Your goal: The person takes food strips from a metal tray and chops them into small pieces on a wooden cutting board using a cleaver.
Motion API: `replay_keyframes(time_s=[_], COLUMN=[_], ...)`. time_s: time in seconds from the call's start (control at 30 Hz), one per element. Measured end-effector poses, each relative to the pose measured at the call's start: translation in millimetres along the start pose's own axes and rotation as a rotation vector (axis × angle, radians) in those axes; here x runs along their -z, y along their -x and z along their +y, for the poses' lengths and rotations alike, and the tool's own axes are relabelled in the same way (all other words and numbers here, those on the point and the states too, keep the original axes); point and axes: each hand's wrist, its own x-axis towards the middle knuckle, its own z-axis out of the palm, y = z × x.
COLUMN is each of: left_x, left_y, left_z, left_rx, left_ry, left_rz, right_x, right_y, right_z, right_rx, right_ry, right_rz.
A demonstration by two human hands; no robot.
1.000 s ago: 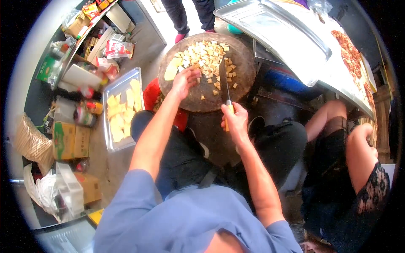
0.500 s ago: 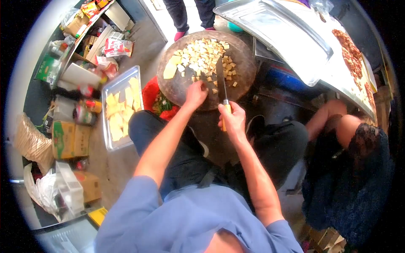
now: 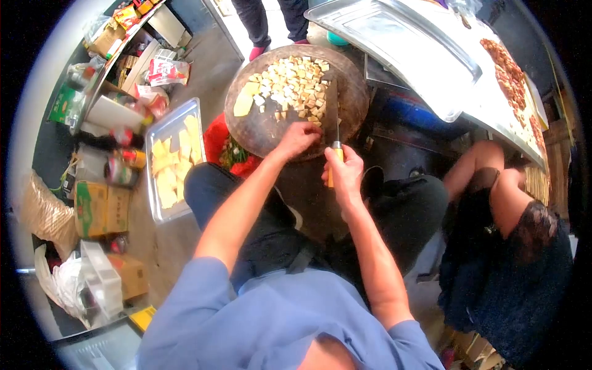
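Note:
My right hand [image 3: 345,169] is wrapped round the yellow handle of a kitchen knife [image 3: 332,106]. Its broad dark blade points away from me over a round chopping board [image 3: 271,132]. Pale yellow cubes [image 3: 290,80] lie heaped on the board, left of the blade. My left hand [image 3: 299,139] rests at the board's near side, fingers curled by the lowest cubes and close to the blade; what they hold, if anything, is hidden. An uncut pale yellow slab [image 3: 244,102] lies at the board's left edge.
A metal tray [image 3: 161,213] of yellow slabs [image 3: 169,172] stands at left. Beside the board is a red bag [image 3: 216,135] with greens. A large metal tray [image 3: 401,49] lies upper right, near reddish-brown pieces [image 3: 507,77]. Someone sits at right; another person's legs [image 3: 253,24] stand beyond the board.
The blade has shifted right, and the cubes that lay right of it are now on its left. My left hand has moved a little right, towards the blade.

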Motion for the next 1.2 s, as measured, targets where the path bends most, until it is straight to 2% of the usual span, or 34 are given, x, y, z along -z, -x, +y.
replay_keyframes(time_s=[0.07,0.13,0.2,0.27,0.33,0.37,0.4,0.5,0.57,0.6,0.67,0.7,0.73,0.8,0.97,1.13,1.17,1.2], left_x=[-6.1,1.8,9.0,22.4,33.6,40.6,51.2,72.4,92.4,104.3,125.4,135.7,144.9,162.4,162.9,161.5,162.8,166.0], left_y=[-19.4,-33.3,-41.3,-43.2,-32.2,-38.1,-29.0,-2.2,14.0,17.7,20.8,23.1,21.7,10.6,-18.0,-42.6,-43.1,-49.9], left_z=[-18.1,-19.3,-18.9,-19.3,-14.7,-37.6,-37.8,-35.0,-38.5,-43.8,-53.3,-47.3,-51.0,-64.3,-99.8,-106.5,-106.0,-117.1], left_rx=[-0.108,-0.168,-0.214,-0.137,-0.103,-0.091,-0.033,-0.009,0.109,0.109,0.227,0.243,0.174,0.217,0.301,0.372,0.321,0.384], left_ry=[0.071,0.082,0.091,0.2,0.158,0.242,0.278,0.257,0.328,0.324,-0.107,-0.165,-0.332,-0.442,-0.552,-0.621,-0.582,-0.524], left_rz=[0.273,0.307,0.457,0.54,0.7,0.739,0.674,0.731,0.604,0.616,0.736,0.763,0.814,0.818,0.753,0.702,0.688,0.67], right_x=[1.5,3.5,5.0,5.3,5.5,5.6,5.2,3.2,0.9,-0.5,-4.1,-5.3,-6.5,-9.8,-15.3,-15.0,-15.2,-13.8], right_y=[0.1,0.8,1.0,0.1,0.3,0.1,-0.5,2.9,6.1,8.0,12.4,13.9,15.5,16.5,19.1,22.5,22.6,20.3], right_z=[1.1,1.7,1.1,0.9,1.5,1.5,1.1,-0.5,-2.0,-2.4,-1.3,-0.3,0.5,7.5,26.3,27.0,27.8,31.8], right_rx=[-0.002,-0.003,-0.033,-0.04,-0.05,-0.052,-0.053,-0.077,-0.082,-0.088,-0.101,-0.095,-0.088,-0.1,-0.096,-0.153,-0.139,-0.15], right_ry=[-0.002,-0.004,-0.022,-0.024,-0.023,-0.021,-0.017,0.026,0.029,0.031,0.001,0.037,0.075,0.099,0.214,0.335,0.309,0.308], right_rz=[0.007,0.013,0.025,0.038,0.051,0.042,0.03,-0.015,-0.059,-0.087,-0.119,-0.157,-0.194,-0.255,-0.333,-0.351,-0.355,-0.357])
